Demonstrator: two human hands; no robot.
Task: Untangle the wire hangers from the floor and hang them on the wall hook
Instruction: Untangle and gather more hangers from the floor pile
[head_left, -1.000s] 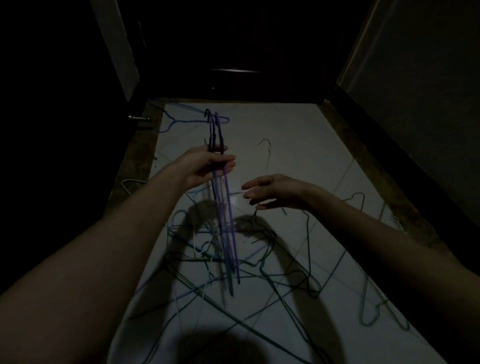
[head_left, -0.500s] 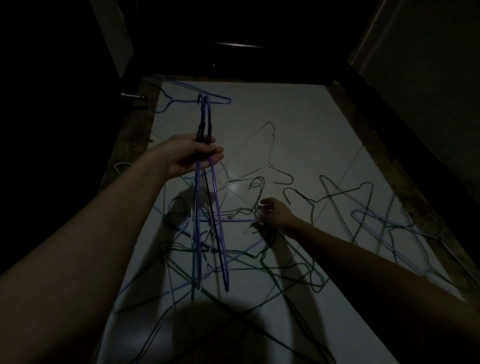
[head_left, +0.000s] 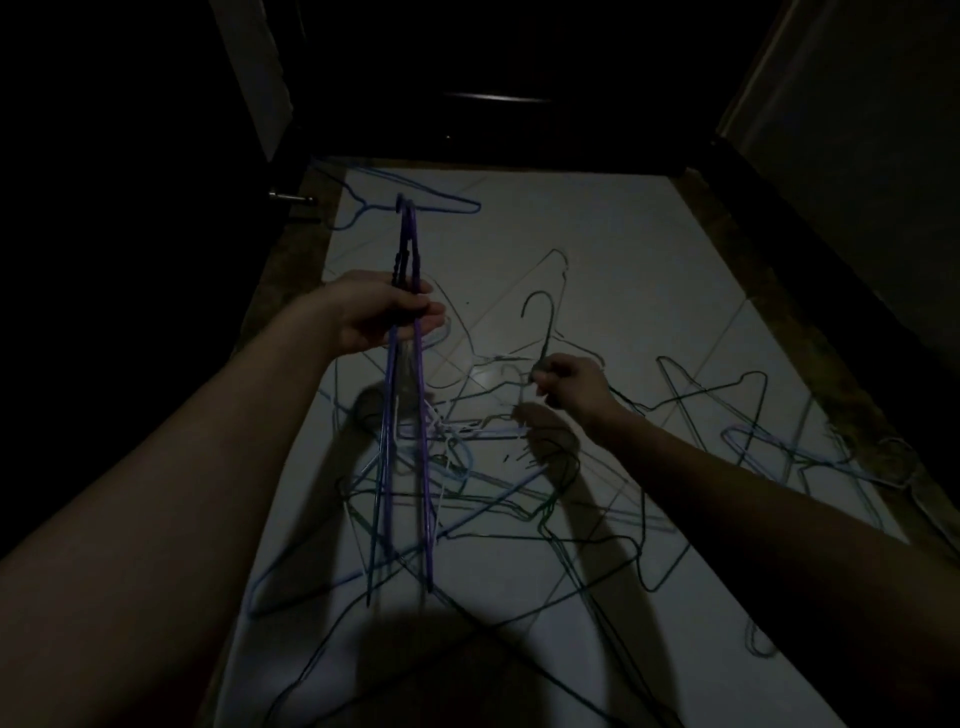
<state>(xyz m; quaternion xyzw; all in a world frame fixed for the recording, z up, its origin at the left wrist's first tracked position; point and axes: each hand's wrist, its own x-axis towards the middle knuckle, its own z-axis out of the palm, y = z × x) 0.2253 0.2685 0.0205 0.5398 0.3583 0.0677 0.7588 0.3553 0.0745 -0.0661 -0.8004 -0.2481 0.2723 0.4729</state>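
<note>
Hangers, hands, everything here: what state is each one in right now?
Left hand: raised, gripping a bundle of hangers.
Purple hangers: bunched together, hanging upright from the left hand.
Right hand: low over the pile, pinching a dark hanger.
Dark hanger: hook pointing up, neck held, not yet free.
Pile of hangers: tangled on the floor.

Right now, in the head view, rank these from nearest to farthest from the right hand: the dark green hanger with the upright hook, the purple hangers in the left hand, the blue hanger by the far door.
1. Dark green hanger: at the right hand, which pinches it.
2. Purple hangers: to the left, held in the left hand.
3. Blue hanger: far end of the floor, left.
</note>
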